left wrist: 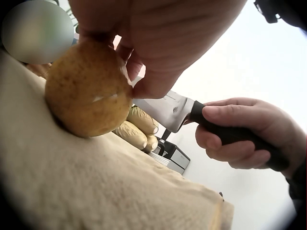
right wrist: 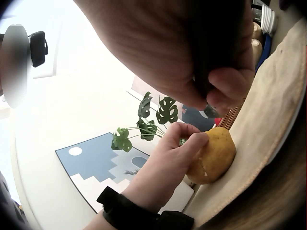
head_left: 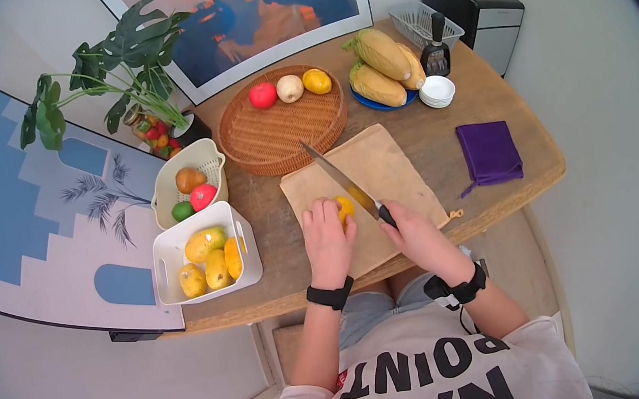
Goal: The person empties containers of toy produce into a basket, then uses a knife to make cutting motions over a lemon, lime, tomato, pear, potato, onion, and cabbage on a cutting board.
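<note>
My left hand (head_left: 327,239) holds a yellow, brown-speckled mango (left wrist: 84,93) from above, thumb and fingers at its upper side. The mango rests on a tan cloth-like board (head_left: 384,162) in front of me. In my right hand (head_left: 422,241) is a large kitchen knife (head_left: 350,187), its black handle (left wrist: 240,139) wrapped by the fingers. The blade points away and to the left, passing just right of the mango in the head view. From the left wrist, part of the blade is hidden behind the left hand.
Left stands a white bin (head_left: 252,266) of mangoes, behind it a cream basket (head_left: 218,165) of fruit. A wicker tray (head_left: 278,136) sits beyond the board. Wrapped corn-like cobs (head_left: 382,60), small white bowls (head_left: 436,91) and a purple cloth (head_left: 490,153) are to the right.
</note>
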{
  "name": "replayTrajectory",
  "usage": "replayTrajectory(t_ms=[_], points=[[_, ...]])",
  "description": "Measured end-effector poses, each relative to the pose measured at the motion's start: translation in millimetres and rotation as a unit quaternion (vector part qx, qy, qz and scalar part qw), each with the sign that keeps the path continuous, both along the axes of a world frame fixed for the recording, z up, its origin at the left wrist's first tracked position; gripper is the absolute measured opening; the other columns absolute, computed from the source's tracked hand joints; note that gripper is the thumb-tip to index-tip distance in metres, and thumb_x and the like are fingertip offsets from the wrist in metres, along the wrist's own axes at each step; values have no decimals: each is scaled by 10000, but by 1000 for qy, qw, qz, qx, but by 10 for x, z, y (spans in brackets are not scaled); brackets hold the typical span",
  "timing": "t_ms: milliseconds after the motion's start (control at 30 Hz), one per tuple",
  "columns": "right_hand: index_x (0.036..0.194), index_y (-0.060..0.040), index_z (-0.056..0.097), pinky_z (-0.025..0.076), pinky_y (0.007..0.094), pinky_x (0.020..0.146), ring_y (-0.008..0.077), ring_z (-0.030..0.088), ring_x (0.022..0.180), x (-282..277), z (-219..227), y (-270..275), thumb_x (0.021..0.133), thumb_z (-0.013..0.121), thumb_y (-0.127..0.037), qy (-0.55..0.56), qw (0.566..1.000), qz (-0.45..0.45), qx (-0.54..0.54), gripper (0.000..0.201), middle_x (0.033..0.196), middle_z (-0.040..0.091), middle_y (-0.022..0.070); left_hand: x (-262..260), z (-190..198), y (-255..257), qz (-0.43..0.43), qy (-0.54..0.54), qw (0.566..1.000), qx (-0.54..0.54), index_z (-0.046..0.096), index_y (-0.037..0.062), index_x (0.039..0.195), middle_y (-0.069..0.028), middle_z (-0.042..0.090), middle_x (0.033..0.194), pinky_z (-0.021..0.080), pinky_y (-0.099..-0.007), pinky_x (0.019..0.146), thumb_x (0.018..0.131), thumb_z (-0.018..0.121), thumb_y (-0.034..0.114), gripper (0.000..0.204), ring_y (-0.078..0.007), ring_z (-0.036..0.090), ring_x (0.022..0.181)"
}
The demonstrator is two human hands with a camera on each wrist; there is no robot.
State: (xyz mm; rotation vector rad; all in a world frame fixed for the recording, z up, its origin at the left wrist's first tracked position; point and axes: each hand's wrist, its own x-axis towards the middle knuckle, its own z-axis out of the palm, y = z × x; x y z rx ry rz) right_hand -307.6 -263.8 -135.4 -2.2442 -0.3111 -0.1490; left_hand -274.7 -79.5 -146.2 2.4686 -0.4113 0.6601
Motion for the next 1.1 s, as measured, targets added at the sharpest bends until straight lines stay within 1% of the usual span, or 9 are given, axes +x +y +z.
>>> replayTrajectory(t_ms=[67,167,267,367,567,767,867,967,1100], points=[[1183,20,554,527,520,789,462,653,947,26,-53,-22,975,630,-144,24,999,24,-32,276,1013,672,260,21,-5,-3,3,11,1000,8,574,18,1036,-139,564,1058,463,-427,833,799,714,32,276,-356,517,927],[1271,13,567,533,488,825,473,643,1011,0,43,-30,983,631,-151,53,999,0,-5,337,1073,670,285,46,-20,0,-3,-4,1000,4,570,16,1032,-140,561,1054,460,-430,828,792,716,24,281,-357,514,924],[1191,14,555,532,519,754,459,662,915,-36,216,22,995,610,-161,52,997,-48,-7,268,974,676,265,42,-19,8,-4,-10,1000,6,570,12,1036,-138,561,1054,460,-432,825,786,718,15,290,-358,515,922],[1209,9,546,529,525,733,460,665,891,78,2,-16,1002,604,-173,41,998,27,-27,281,944,680,258,44,24,12,-5,16,1000,-6,550,24,1032,-145,577,1020,457,-452,827,809,710,16,275,-376,523,934],[1192,-2,538,519,538,712,466,663,856,45,156,44,1010,596,-202,55,998,-20,-5,276,899,676,266,50,19,7,2,12,1000,-4,560,12,1040,-142,574,1056,471,-433,827,793,713,1,292,-355,531,923],[1197,-12,530,518,537,710,458,665,857,120,-12,-3,1013,594,-212,75,996,26,-28,279,889,675,262,53,9,15,-1,17,1000,-23,553,24,1024,-144,598,1040,471,-449,823,798,717,-4,281,-370,544,929],[1172,-14,530,516,534,713,454,665,852,47,125,40,1011,594,-209,63,998,-5,12,261,910,676,255,48,0,18,-8,9,999,-32,555,24,1020,-147,604,1048,474,-448,829,794,717,-14,281,-375,551,945],[1165,-15,534,518,531,720,452,666,852,46,168,21,1011,591,-200,36,999,11,-11,247,929,678,251,28,44,23,-13,17,999,-32,553,14,1011,-150,584,1071,479,-444,830,821,704,-7,244,-363,546,944],[1164,-14,534,524,530,721,447,670,865,62,33,-14,1011,583,-189,60,996,34,-61,237,942,679,246,-1,56,30,-9,-4,998,-55,574,22,989,-145,597,1052,474,-447,840,809,717,-12,232,-370,555,960]])
